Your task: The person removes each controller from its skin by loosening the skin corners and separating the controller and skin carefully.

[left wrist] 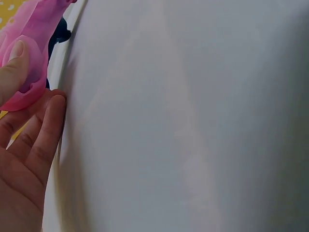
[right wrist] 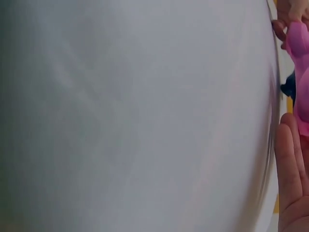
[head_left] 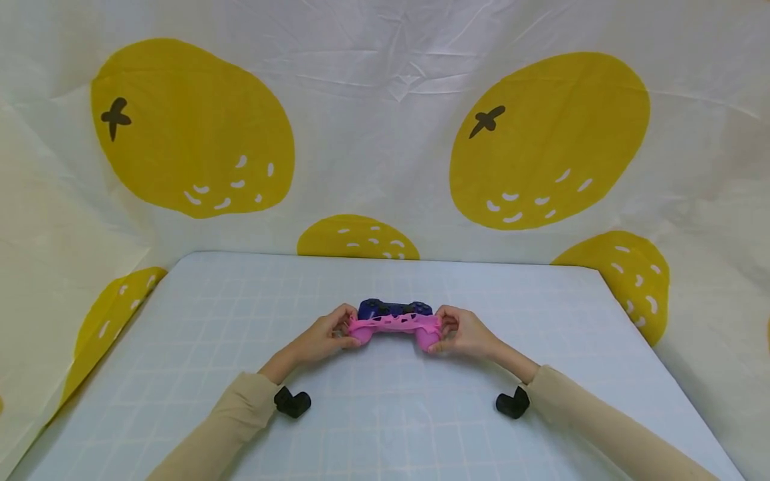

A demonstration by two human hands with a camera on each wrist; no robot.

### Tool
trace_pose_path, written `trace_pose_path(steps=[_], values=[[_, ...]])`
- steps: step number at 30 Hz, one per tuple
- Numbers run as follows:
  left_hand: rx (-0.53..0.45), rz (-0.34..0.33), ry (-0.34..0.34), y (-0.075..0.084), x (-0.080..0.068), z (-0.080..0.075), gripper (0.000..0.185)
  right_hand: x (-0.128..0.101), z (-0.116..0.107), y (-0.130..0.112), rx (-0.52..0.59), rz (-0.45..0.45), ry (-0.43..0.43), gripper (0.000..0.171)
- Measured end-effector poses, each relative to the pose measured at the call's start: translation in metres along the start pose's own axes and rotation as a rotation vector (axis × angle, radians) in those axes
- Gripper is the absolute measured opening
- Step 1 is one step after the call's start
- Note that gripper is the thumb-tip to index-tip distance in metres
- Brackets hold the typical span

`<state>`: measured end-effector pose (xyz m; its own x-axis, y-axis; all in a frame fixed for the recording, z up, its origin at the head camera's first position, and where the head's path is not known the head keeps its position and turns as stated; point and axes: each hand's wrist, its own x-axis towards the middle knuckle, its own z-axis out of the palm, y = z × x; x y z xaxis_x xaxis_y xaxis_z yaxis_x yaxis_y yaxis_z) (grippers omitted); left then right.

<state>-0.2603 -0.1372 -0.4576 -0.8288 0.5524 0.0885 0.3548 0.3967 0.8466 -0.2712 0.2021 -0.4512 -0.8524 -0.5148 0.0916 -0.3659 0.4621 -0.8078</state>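
A dark blue game controller (head_left: 394, 308) is partly covered by a pink silicone sleeve (head_left: 396, 323), stretched over its handles on the near side. The controller's far edge, with its buttons and sticks, shows beyond the pink band. My left hand (head_left: 327, 334) pinches the sleeve's left end, and in the left wrist view its thumb presses on the pink handle (left wrist: 34, 63). My right hand (head_left: 469, 334) grips the right end between thumb and fingers. In the right wrist view, the fingers lie along the pink sleeve (right wrist: 301, 92), and the thumb is out of sight.
A pale checked cloth covers the table (head_left: 385, 414). Behind it hangs a white curtain (head_left: 373, 133) printed with big yellow fruit. Black camera mounts (head_left: 293, 403) stick out beside both beige sleeve cuffs.
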Motion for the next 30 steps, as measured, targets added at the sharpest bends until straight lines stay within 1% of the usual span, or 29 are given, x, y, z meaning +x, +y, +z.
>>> trace_pose_path(steps=[3, 8, 16, 21, 23, 30], values=[[0.025, -0.004, -0.012, 0.001, 0.0, 0.0, 0.035, 0.0, 0.0, 0.0, -0.012, -0.009, -0.005, 0.042], [0.073, 0.034, -0.015, 0.002, 0.0, 0.002, 0.035, -0.001, -0.001, -0.005, -0.053, -0.022, 0.007, 0.037], [0.132, 0.028, -0.013, 0.005, -0.004, 0.003, 0.036, -0.01, -0.001, -0.037, -0.076, -0.039, -0.013, 0.029], [0.154, 0.023, -0.003, 0.007, -0.007, 0.002, 0.036, -0.011, 0.001, -0.046, -0.085, -0.033, -0.024, 0.027], [0.156, 0.029, -0.002, 0.005, -0.007, 0.003, 0.035, -0.011, 0.002, -0.046, -0.084, -0.027, -0.023, 0.027], [0.181, 0.032, -0.001, 0.007, -0.008, 0.002, 0.034, -0.003, 0.01, -0.01, -0.099, -0.011, 0.007, 0.028]])
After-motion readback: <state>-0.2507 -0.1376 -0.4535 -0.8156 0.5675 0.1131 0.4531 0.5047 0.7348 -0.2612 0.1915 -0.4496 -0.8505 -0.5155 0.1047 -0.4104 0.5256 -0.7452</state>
